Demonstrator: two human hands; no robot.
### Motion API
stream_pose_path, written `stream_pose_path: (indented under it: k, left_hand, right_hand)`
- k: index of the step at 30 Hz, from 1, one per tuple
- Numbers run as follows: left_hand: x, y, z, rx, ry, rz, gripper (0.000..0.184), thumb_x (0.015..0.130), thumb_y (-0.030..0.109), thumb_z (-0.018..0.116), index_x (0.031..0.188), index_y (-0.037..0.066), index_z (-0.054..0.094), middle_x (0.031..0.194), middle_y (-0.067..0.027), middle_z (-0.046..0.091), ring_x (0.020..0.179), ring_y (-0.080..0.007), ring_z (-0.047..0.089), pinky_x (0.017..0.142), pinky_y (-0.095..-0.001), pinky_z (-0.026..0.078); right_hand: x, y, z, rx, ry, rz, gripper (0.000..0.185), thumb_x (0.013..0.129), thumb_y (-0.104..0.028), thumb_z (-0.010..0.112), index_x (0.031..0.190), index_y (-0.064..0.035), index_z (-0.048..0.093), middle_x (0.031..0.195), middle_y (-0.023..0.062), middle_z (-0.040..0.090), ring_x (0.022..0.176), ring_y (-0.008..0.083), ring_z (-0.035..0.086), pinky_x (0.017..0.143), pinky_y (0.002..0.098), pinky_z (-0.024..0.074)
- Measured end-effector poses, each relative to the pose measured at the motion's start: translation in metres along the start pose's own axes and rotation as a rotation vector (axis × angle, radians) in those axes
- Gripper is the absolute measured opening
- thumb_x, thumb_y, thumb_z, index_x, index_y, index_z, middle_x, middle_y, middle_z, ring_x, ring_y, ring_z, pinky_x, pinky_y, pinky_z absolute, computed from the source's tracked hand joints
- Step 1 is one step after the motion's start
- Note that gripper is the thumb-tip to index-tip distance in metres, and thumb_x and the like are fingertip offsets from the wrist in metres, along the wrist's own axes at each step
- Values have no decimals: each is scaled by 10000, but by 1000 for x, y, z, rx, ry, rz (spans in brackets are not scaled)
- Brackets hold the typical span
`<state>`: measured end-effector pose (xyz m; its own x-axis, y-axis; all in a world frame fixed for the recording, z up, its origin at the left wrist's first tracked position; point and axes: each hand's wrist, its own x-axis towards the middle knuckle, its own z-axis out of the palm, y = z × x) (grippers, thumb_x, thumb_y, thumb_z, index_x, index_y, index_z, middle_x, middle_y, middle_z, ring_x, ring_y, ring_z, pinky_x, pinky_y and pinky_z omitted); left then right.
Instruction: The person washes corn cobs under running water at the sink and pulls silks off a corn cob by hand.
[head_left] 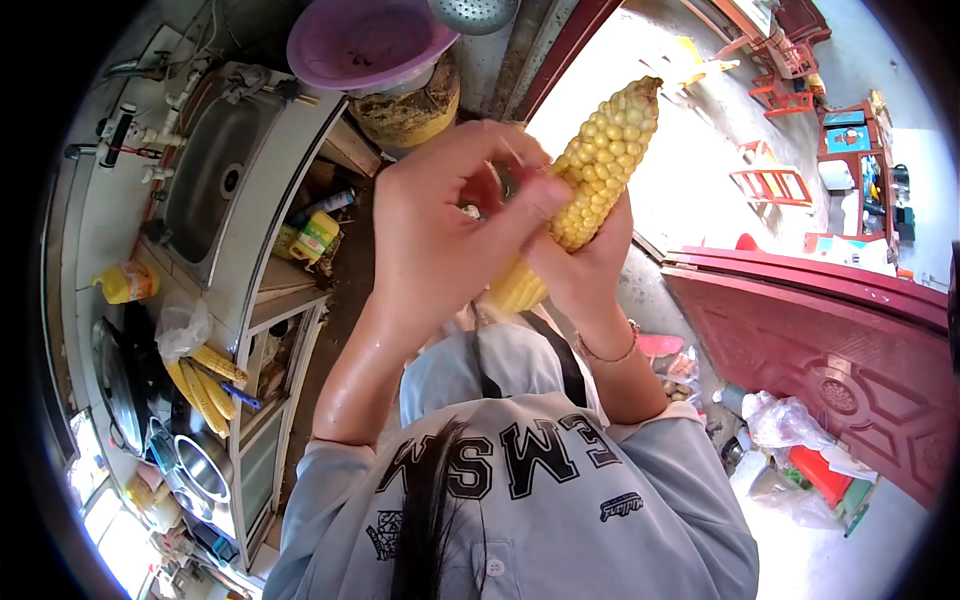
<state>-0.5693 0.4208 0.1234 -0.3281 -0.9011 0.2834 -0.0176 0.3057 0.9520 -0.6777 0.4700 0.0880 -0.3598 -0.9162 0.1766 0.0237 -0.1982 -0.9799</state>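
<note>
A peeled ear of corn (605,160) with yellow kernels is held up in front of my chest, its tip pointing up and to the right. My right hand (590,270), with a thin bracelet at the wrist, is wrapped round its lower half from behind. My left hand (435,225) is closed at the cob's left side, fingers curled and the thumb near the kernels. A thin pale strand shows by the left fingers, which are partly blurred; what they pinch, if anything, I cannot make out.
At left, a counter holds a metal sink (215,170), a yellow jug (128,282), more ears of corn (205,390) and a steel pot (203,467). A purple basin (370,45) stands at the top. A red door (820,370) and plastic bags (790,420) are at right.
</note>
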Motion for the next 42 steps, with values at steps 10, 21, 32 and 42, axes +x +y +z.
stream_pose_path:
  k: [10,21,32,42]
  left_hand:
    - [9,-1,1,137,39,236,43,741,28,584,776,11,566,622,-56,510,523,-122,499,486,-228,414]
    - [19,-6,-14,-286,99,126,95,818,81,572,799,-8,599,696,-20,558,555,-30,450,502,-162,379]
    - [3,11,-11,-292,52,-37,126,811,51,565,707,-16,540,656,-9,527,559,-43,467,486,-183,373]
    - [-6,0,-2,-33,230,-9,128,698,99,687,761,15,615,669,-38,604,502,-77,498,459,-186,400]
  right_hand:
    - [9,3,-1,-231,37,-152,521,565,-88,648,1042,-5,456,753,62,587,656,130,586,614,248,465]
    - [3,5,-4,82,-106,64,568,582,-25,613,1115,7,420,793,35,551,682,83,534,611,216,443]
    - [8,6,-1,-143,-119,-44,600,548,-80,627,1110,8,436,764,40,566,661,105,554,615,230,443]
    - [6,3,13,-260,-28,-102,508,544,-126,701,974,-3,459,709,96,584,631,199,615,578,284,466]
